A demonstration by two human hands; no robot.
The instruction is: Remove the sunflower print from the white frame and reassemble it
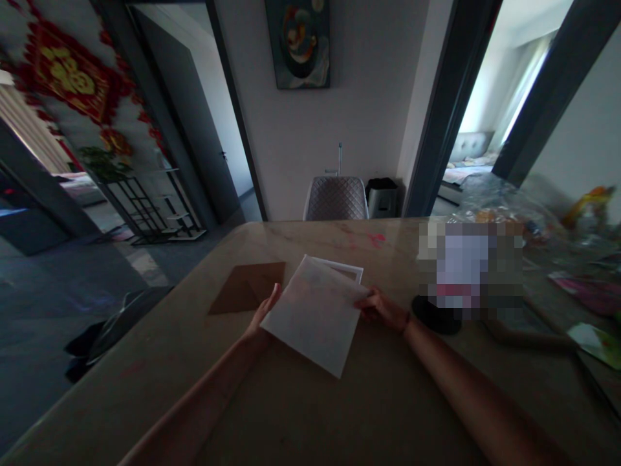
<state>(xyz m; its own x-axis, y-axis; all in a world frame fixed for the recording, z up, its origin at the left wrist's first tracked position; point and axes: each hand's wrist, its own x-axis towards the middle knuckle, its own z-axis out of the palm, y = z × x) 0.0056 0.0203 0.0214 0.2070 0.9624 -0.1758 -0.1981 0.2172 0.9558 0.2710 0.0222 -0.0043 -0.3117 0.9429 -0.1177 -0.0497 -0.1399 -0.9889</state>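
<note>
A pale, translucent square sheet [315, 317] is tilted above the table in front of me. Behind its upper right edge shows part of a white frame [342, 265]. My left hand [264, 315] grips the sheet's left edge, thumb up, its other fingers hidden underneath. At the right edge, my right hand [381, 307] pinches the sheet between thumb and fingers. Whether either hand also holds the frame is hidden by the sheet. A flat brown panel [242, 291] lies on the table just left of my left hand.
The stone-patterned table [233, 414] spans the foreground. On the right stand a round black base [439, 317] under a blurred-out area, clear plastic bags [504, 200] and a dark tray [528, 330]. A quilted chair [336, 197] stands beyond the far edge.
</note>
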